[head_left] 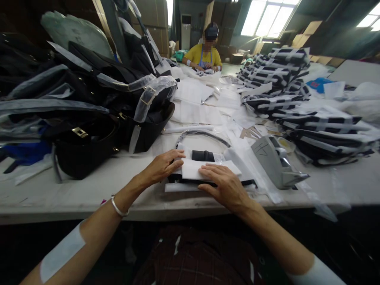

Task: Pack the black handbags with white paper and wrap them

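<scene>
Two hands at work, lower centre of the frame, both on one white sheet (192, 169) that lies folded over a flat black bag (181, 179) on the desk (89, 190).

Left hand (162, 167): fingers (177, 156) lightly bent and close together, laid over the left edge of the white sheet. Thumb side is hidden, so cannot tell whether the sheet is pinched or only touched. Silver bangle (118, 208) on the wrist; white patch (62, 251) on the forearm, lower left.

Right hand (227, 188): palm down, flat, fingers (209, 171) stretched out and slightly apart, pressing on the right half of the sheet. Nothing clamped.

Position of bag and sheet: near the front edge of the desk, just below frame centre, between the two hands. Black roll (203, 155) touches the sheet's far edge. Thin black strap (204, 134) arcs just behind the roll.

Surroundings:
- Grey tape dispenser (274, 162), just right of the right hand, not touching it.
- Heap of black handbags (89, 107) in clear plastic, left and upper left.
- Stack of black-and-white striped bags (285, 67), right and upper right.
- Loose white papers (196, 103) across the middle of the desk.
- Second person in a yellow top (204, 55), top centre, at the far end of the desk, well apart.
</scene>
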Available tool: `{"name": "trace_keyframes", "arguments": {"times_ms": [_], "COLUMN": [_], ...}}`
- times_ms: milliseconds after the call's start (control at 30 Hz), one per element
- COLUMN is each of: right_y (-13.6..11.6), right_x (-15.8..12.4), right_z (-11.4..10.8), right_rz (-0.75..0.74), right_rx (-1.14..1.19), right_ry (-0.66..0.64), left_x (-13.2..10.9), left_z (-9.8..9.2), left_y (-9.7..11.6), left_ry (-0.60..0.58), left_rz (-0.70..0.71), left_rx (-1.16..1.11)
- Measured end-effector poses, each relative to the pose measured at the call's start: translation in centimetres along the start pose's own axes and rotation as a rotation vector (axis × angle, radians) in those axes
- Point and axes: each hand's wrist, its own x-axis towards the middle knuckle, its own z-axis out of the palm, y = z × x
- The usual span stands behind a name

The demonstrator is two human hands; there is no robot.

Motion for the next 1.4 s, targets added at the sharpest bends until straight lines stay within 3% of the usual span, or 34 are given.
{"name": "trace_keyframes", "arguments": {"times_ms": [133,233,367,500,800,900,967,1033,1133,1267,1400], "right_y": [-1.1,-1.4,-2.2,-3.0,-3.3,-3.2,-3.1,-3.0,-2.8,-2.3,-1.9], "right_x": [0.5,0.3,0.5,0.6,-1.1,-1.1,-1.1,-1.1,-1.1,-0.6,0.2], "right_z": [3.2,4.5,5.3,5.8,5.7,6.0,6.1,6.1,6.1,6.3,6.3], "right_rz": [0.093,0.176,0.26,0.254,0.079,0.072,0.083,0.084,0.075,0.023,0.009], "right_rx": [0.099,0.099,0.054,-0.037,-0.063,-0.092,-0.095,-0.094,-0.112,-0.145,-0.185], "right_ry": [0.165,0.238,0.273,0.245,0.126,0.109,0.095,0.076,0.083,0.142,0.12], "left_x": [-0.6,-0.9,-0.4,0.0,-0.5,-1.0,-1.5,-2.3,-3.2,-3.3,-2.8], "left_z": [0.4,0.8,1.0,1.1,2.4,2.0,1.3,0.8,0.7,1.9,3.8], "left_y": [0.5,0.9,1.6,2.0,-0.1,-0.2,-0.1,0.2,0.5,0.1,-1.7], "left_ry": [0.027,0.075,0.128,0.131,0.18,0.173,0.098,-0.049,-0.17,-0.052,0.121], "left_rz": [0.0,-0.133,-0.268,-0.255,-0.16,-0.05,0.077,0.187,0.257,0.343,0.391], "left_rx": [-0.02,-0.02,-0.046,0.063,0.208,0.225,0.218,0.217,0.312,0.511,0.477]}}
